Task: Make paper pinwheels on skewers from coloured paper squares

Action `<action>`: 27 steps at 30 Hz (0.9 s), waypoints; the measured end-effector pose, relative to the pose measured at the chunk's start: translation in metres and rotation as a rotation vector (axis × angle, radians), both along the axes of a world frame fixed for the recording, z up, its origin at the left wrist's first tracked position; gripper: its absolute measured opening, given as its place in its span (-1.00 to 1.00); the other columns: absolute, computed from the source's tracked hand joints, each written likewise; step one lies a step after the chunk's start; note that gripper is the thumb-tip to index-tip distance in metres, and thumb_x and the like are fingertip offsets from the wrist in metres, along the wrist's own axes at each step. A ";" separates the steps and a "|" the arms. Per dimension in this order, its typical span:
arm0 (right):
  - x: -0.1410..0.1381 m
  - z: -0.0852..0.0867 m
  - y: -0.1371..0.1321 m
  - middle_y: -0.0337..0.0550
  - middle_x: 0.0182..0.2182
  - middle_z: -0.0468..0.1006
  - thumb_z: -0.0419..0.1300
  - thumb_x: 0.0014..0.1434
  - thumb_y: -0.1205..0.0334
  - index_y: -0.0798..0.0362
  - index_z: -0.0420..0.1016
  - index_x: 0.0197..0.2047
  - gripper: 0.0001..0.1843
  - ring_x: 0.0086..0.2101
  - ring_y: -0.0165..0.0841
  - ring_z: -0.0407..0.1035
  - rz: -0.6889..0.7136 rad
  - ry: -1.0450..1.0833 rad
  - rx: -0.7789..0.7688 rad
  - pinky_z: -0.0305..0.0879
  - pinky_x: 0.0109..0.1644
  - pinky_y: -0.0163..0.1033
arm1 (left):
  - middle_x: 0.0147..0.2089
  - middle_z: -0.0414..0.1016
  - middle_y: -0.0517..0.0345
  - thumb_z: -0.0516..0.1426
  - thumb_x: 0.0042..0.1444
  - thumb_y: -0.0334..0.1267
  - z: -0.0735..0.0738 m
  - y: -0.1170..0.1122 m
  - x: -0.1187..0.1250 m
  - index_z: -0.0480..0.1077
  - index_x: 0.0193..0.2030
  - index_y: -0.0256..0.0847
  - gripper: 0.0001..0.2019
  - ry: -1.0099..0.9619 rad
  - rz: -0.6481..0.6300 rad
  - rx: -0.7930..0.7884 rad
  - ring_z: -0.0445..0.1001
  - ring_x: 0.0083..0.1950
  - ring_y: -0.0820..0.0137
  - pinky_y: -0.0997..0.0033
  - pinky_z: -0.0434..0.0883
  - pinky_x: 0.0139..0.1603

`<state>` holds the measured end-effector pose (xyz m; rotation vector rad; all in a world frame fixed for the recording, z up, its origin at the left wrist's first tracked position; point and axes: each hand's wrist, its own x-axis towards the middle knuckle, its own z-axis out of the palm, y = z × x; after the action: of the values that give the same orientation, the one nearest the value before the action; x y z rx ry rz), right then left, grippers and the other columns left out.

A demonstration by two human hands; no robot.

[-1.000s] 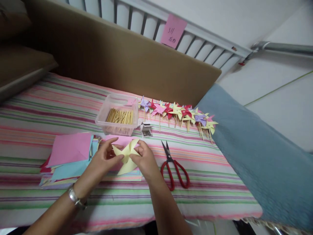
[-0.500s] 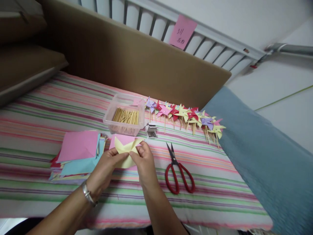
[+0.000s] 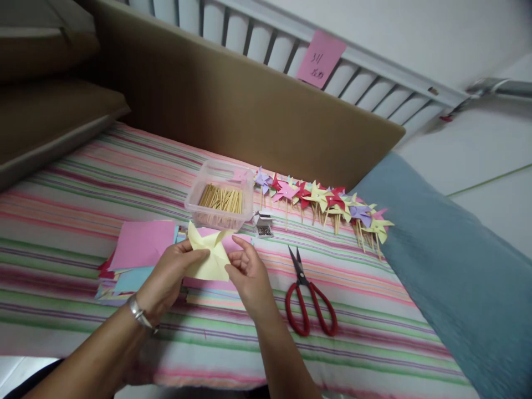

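A pale yellow paper pinwheel (image 3: 210, 269), its blades partly folded toward the centre, is held up between my hands. My left hand (image 3: 170, 271) pinches it on the left, thumb lying over the folds near the middle. At the lower right corner, my right hand (image 3: 252, 280) grips the paper between thumb and fingers, its index finger raised. Beneath the pinwheel lies pink paper (image 3: 241, 242) on the striped cloth. Red-handled scissors (image 3: 307, 296) rest to the right of my right hand, blades slightly apart.
Behind my hands stand a clear plastic box (image 3: 193, 204) of wooden sticks and a small open box (image 3: 263, 227) of metal bits. A row of finished pinwheels (image 3: 318, 197) lies back right. Stacked coloured paper (image 3: 143, 244) sits left. A cardboard panel (image 3: 249, 116) borders the back.
My right thumb has moved from the pinwheel's centre to its lower right corner, and the right index finger has lifted. The paper is now more spread out. The view has shifted slightly.
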<state>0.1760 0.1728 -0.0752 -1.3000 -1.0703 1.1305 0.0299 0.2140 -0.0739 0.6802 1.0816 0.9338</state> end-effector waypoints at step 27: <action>0.009 0.006 -0.006 -0.09 0.18 0.26 0.19 0.10 0.33 -0.03 0.56 -0.34 -0.88 0.21 -0.19 0.03 0.134 -0.764 0.427 0.00 0.24 -0.02 | -0.46 0.56 0.10 0.29 -0.21 -0.29 0.005 0.005 -0.011 0.48 -0.32 -0.33 -0.74 0.013 -0.054 0.022 0.48 -0.43 0.36 0.48 0.37 -0.39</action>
<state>0.1846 0.1665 -0.0695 -1.3410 -1.8598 0.4270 0.0191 0.2193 -0.0689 0.7312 1.0607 0.8967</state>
